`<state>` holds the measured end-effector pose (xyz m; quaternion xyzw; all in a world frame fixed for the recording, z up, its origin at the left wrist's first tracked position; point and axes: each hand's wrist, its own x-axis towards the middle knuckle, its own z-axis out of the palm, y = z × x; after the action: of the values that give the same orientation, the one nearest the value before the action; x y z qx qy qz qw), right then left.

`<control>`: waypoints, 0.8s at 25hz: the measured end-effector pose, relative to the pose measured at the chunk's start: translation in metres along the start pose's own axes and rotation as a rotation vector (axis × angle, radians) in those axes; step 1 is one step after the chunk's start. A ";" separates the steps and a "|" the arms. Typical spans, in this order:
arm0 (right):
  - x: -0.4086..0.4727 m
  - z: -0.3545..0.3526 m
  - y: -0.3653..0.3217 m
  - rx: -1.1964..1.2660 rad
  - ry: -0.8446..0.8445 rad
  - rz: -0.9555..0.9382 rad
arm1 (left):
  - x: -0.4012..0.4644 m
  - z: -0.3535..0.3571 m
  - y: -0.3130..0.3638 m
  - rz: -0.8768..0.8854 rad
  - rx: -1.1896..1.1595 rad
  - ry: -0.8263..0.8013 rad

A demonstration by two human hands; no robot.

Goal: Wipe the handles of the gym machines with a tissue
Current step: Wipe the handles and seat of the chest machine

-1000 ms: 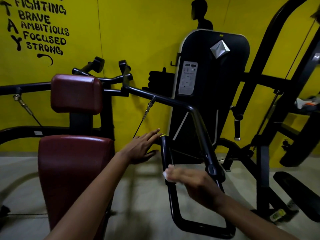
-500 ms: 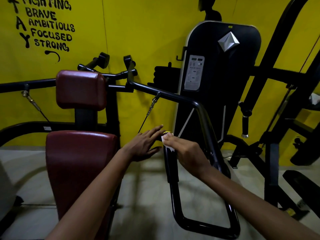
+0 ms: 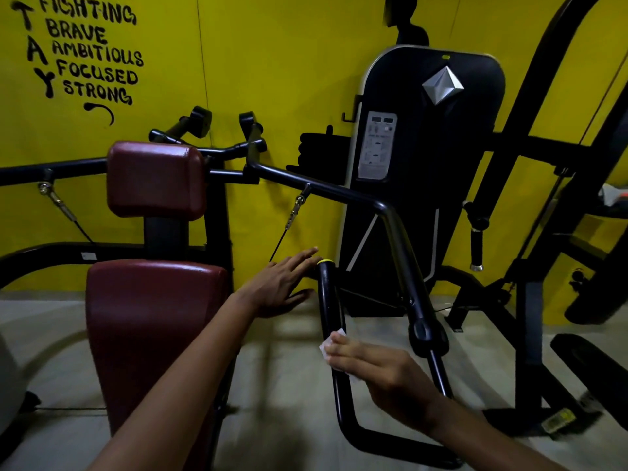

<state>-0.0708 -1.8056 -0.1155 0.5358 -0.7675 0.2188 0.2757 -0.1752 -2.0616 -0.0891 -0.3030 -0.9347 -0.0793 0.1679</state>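
Handle (image 3: 328, 300): black upright grip with a yellow ring at its top end, forming the near side of the machine's right press arm (image 3: 390, 226), just right of the red seat back (image 3: 153, 331).
Tissue (image 3: 331, 345): small white wad against the lower part of the grip, mostly hidden under the fingers.
Right hand (image 3: 380, 368): fingers lie fairly straight and together, pressing the tissue onto the grip (whether the thumb wraps behind the bar cannot be told; the hand is blurred).
Left hand (image 3: 282, 287): spread wide and holding nothing, its fingertips beside the yellow-ringed top of the grip, seemingly steadying it.
Step in hand: wiping along the length of this grip, by my reading.
Doing it well: keep the tissue flat under the fingers so it does not slip out, curl it around the bar to reach the far side, and cover the whole grip from ring to lower bend.
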 end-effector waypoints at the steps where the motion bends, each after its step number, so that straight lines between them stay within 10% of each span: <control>1: 0.002 -0.004 0.000 0.040 0.022 0.011 | 0.000 -0.001 0.000 0.003 0.005 -0.002; 9: 0.088 -0.004 0.041 0.279 0.415 0.721 | 0.001 0.000 0.000 0.002 -0.006 -0.017; 20: 0.072 0.011 0.029 0.194 0.391 0.650 | 0.003 0.001 0.000 0.004 -0.017 -0.027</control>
<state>-0.1199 -1.8533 -0.0779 0.2367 -0.8059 0.4642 0.2812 -0.1776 -2.0601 -0.0891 -0.3074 -0.9355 -0.0828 0.1530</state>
